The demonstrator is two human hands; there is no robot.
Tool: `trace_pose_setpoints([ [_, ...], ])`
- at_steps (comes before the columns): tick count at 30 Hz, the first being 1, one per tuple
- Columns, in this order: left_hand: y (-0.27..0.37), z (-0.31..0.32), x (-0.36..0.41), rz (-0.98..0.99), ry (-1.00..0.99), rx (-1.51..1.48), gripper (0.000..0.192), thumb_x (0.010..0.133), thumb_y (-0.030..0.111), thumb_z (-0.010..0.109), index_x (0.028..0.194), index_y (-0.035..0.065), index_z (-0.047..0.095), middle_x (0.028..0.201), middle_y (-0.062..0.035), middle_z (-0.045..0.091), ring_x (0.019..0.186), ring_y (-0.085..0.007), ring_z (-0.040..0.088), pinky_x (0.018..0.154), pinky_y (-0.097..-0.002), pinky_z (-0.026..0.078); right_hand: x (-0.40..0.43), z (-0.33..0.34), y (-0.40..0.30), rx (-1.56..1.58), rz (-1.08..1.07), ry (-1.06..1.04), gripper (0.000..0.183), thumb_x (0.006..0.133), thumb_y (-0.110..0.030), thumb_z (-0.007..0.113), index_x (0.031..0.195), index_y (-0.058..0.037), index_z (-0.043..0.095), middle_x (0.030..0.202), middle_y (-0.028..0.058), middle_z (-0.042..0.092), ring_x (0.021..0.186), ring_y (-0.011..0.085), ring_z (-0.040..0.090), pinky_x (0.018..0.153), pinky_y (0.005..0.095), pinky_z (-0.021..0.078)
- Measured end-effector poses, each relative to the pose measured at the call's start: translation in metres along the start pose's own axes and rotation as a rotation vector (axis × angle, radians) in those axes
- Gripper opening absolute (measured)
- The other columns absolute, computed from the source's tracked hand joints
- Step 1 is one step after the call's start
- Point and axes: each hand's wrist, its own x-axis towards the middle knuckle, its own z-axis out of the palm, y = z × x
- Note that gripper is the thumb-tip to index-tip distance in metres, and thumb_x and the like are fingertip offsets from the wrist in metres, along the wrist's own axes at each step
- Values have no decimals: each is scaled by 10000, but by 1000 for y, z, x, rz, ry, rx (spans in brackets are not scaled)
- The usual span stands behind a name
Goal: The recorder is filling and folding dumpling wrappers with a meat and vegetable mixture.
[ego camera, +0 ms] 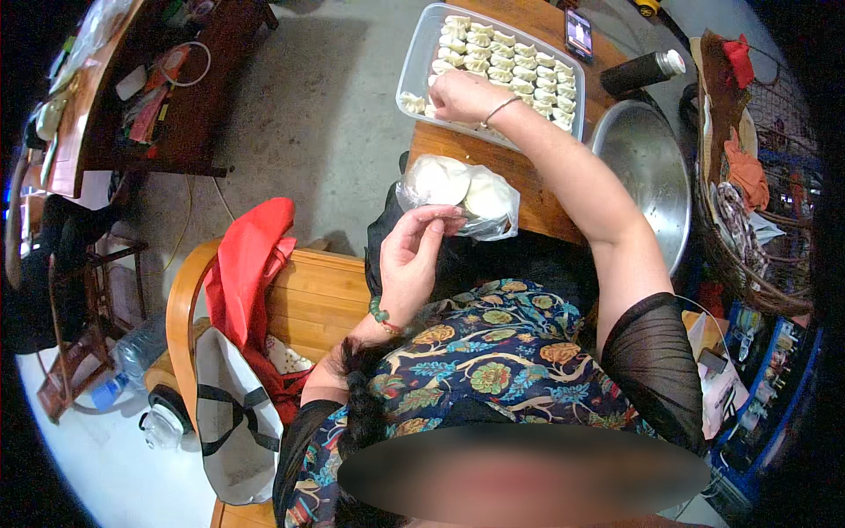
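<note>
My right hand [465,97] reaches over the near left part of a clear plastic container [417,56], fingers pointing down. Its fingertips are hidden, so whether they hold a dumpling cannot be seen. Rows of pleated dumplings [502,59] fill much of the container, and a single dumpling [412,102] sits in its left corner. Closer to me, my left hand [410,254] is half curled, thumb near the fingers, with nothing visible in it. Just beyond its fingertips lies a clear plastic bag [505,221] with round dough wrappers [441,181] in two stacks.
The wooden table [541,204] also bears a phone [578,33] and a dark flask [637,72] lying down. Right of it is a large metal basin [650,171]. A wooden bench [317,284] at my left carries red cloth [247,270] and a white bag [231,422].
</note>
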Motion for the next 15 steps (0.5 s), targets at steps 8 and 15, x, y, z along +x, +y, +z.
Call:
trace_pose_setpoints([
  [8,-4,2,-2,6,21,0,186,985,48,474,1107,-47,576,1087,-145,657,981,-212,647,897,-327,508,-4,-2,0,5,14,7,163,722,-113,648,815,9,701,829,226,674,819,368,667,753,433,538],
  [15,-1,4,-2,-5,32,-15,186,984,51,479,1108,-45,578,1075,-139,659,978,-210,647,902,-325,506,21,-4,6,-18,44,114,245,808,-260,653,835,-22,705,778,197,678,778,342,662,740,415,524],
])
